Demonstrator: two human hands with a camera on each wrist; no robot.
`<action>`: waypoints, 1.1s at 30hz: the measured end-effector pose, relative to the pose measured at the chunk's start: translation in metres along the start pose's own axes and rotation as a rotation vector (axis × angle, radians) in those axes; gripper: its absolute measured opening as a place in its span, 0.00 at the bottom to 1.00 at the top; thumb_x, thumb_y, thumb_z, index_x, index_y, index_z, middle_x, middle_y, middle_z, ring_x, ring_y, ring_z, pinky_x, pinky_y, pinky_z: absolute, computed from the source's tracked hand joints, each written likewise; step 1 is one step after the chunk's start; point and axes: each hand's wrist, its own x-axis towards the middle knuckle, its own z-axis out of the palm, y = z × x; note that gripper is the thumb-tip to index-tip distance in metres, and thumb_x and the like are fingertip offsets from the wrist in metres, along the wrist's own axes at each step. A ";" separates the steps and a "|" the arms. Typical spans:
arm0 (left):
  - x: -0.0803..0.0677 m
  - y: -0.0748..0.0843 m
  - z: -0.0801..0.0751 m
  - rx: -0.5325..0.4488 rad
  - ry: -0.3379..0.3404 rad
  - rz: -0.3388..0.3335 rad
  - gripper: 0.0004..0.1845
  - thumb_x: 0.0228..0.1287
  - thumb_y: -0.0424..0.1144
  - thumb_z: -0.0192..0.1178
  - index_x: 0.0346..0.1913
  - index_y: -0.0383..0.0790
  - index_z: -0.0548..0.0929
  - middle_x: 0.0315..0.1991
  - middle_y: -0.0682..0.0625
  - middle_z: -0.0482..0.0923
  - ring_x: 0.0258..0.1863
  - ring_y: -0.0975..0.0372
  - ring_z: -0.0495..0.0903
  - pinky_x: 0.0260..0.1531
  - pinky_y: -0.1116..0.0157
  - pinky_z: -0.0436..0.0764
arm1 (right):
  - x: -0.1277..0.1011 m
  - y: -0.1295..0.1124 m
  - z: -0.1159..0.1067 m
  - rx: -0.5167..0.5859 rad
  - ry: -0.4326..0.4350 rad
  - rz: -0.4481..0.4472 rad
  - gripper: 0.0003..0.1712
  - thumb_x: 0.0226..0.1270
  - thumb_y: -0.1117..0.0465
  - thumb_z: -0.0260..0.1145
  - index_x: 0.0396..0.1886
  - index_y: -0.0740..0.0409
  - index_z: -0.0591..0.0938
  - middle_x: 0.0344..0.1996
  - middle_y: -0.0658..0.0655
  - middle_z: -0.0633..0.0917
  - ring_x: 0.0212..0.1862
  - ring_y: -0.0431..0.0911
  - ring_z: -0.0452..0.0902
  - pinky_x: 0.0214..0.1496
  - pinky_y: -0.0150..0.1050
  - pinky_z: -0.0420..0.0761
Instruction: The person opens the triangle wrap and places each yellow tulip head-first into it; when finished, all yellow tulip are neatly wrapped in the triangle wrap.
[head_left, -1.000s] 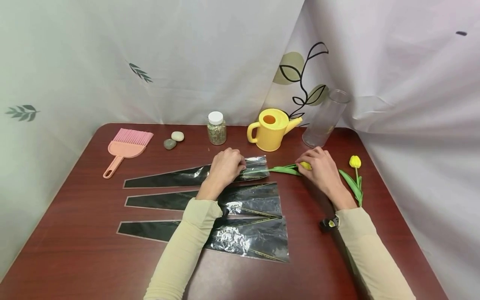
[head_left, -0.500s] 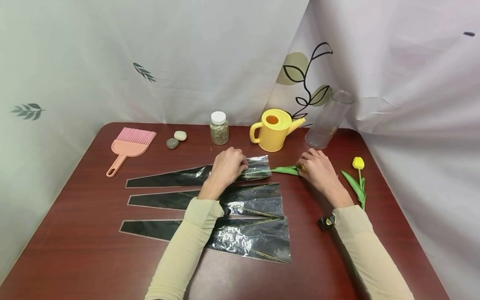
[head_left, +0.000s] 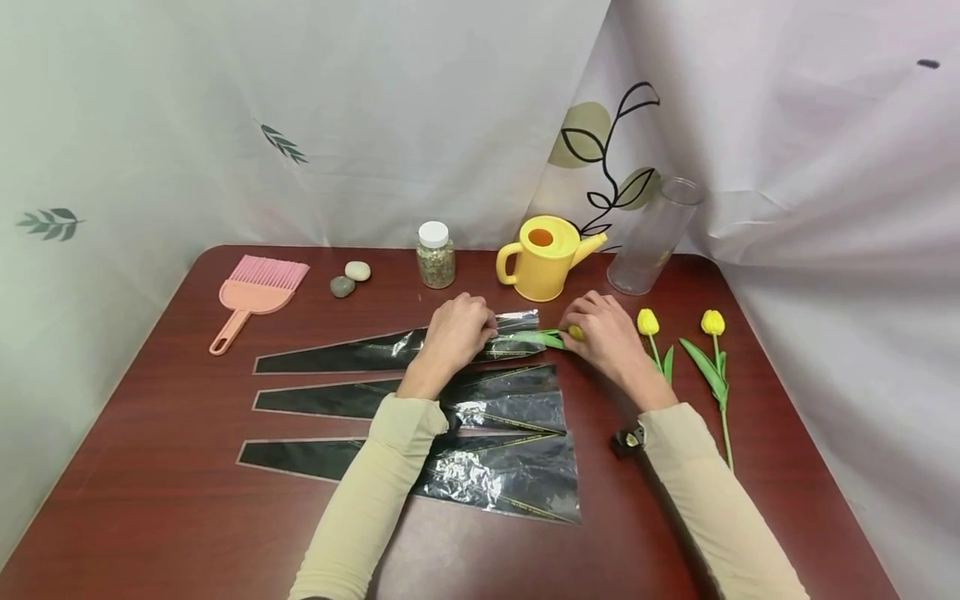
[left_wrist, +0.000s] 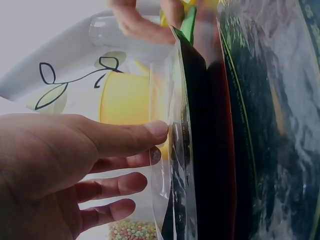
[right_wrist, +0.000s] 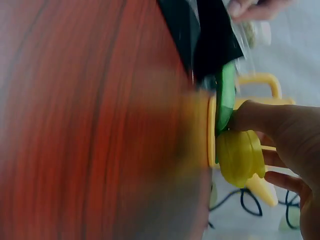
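Clear-and-black cellophane flower sleeve [head_left: 420,346] lies on the red-brown surface [head_left: 150,467], its wide mouth pinched by the left hand [head_left: 453,332]; thumb and fingers [left_wrist: 125,137] grip the film's edge. The right hand [head_left: 600,333] grasps a yellow tulip [head_left: 574,332] by the bloom, its green leaf at the sleeve mouth. Just right of that hand lie two more tulips [head_left: 678,346]. Beyond the hands stand a yellow watering can [head_left: 542,257], a glass cylinder vase [head_left: 652,237] and a white-capped jar [head_left: 435,256]. No writing is legible.

white leaf-print curtains [head_left: 315,125] behind red-brown table [head_left: 150,467]
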 end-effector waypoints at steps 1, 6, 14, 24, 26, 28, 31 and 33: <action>0.000 0.000 0.000 -0.001 0.003 0.001 0.02 0.58 0.39 0.72 0.30 0.46 0.90 0.30 0.54 0.80 0.34 0.57 0.76 0.35 0.57 0.79 | 0.003 -0.004 0.002 0.001 0.003 0.001 0.04 0.53 0.61 0.75 0.28 0.56 0.88 0.34 0.50 0.83 0.43 0.49 0.71 0.48 0.45 0.70; 0.000 0.001 0.002 -0.006 -0.004 0.007 0.02 0.58 0.39 0.72 0.30 0.46 0.90 0.31 0.54 0.80 0.34 0.57 0.76 0.35 0.57 0.79 | 0.012 -0.015 0.014 0.013 -0.004 0.022 0.03 0.52 0.62 0.75 0.28 0.53 0.89 0.34 0.49 0.83 0.42 0.48 0.71 0.48 0.44 0.70; 0.000 0.001 0.002 0.001 -0.012 0.009 0.03 0.58 0.40 0.72 0.32 0.46 0.91 0.31 0.55 0.80 0.34 0.57 0.76 0.36 0.58 0.79 | 0.008 -0.020 0.009 0.131 -0.057 0.190 0.06 0.58 0.58 0.73 0.36 0.52 0.89 0.40 0.50 0.83 0.46 0.50 0.73 0.50 0.48 0.71; -0.001 0.000 0.000 0.003 -0.018 -0.006 0.02 0.60 0.40 0.71 0.31 0.47 0.90 0.31 0.55 0.80 0.35 0.57 0.76 0.36 0.58 0.79 | -0.015 -0.007 -0.023 0.771 -0.163 0.900 0.22 0.77 0.55 0.54 0.57 0.67 0.79 0.49 0.66 0.83 0.44 0.54 0.84 0.47 0.44 0.82; -0.001 0.000 0.000 0.004 -0.021 -0.007 0.02 0.60 0.40 0.71 0.31 0.46 0.90 0.31 0.55 0.80 0.35 0.57 0.76 0.36 0.58 0.79 | -0.018 -0.004 -0.023 0.926 -0.192 0.944 0.23 0.78 0.57 0.52 0.58 0.72 0.76 0.51 0.70 0.82 0.44 0.55 0.85 0.47 0.43 0.82; -0.001 0.000 0.000 0.006 -0.022 -0.007 0.03 0.60 0.40 0.71 0.31 0.46 0.90 0.31 0.54 0.80 0.35 0.57 0.76 0.36 0.58 0.79 | -0.020 -0.003 -0.021 1.019 -0.193 0.958 0.22 0.78 0.59 0.52 0.57 0.74 0.76 0.50 0.72 0.81 0.44 0.57 0.85 0.46 0.43 0.82; 0.000 0.001 0.000 0.009 -0.026 -0.005 0.03 0.59 0.40 0.71 0.31 0.46 0.90 0.32 0.54 0.80 0.35 0.57 0.76 0.36 0.58 0.79 | -0.020 -0.001 -0.019 1.099 -0.190 0.970 0.21 0.78 0.60 0.51 0.56 0.76 0.76 0.50 0.73 0.81 0.45 0.57 0.84 0.47 0.44 0.82; 0.000 0.001 0.000 0.010 -0.025 -0.005 0.02 0.60 0.40 0.71 0.31 0.46 0.90 0.31 0.54 0.80 0.34 0.57 0.76 0.36 0.58 0.79 | -0.021 0.000 -0.019 1.135 -0.188 0.981 0.22 0.79 0.60 0.51 0.56 0.76 0.76 0.50 0.74 0.81 0.46 0.57 0.84 0.48 0.45 0.82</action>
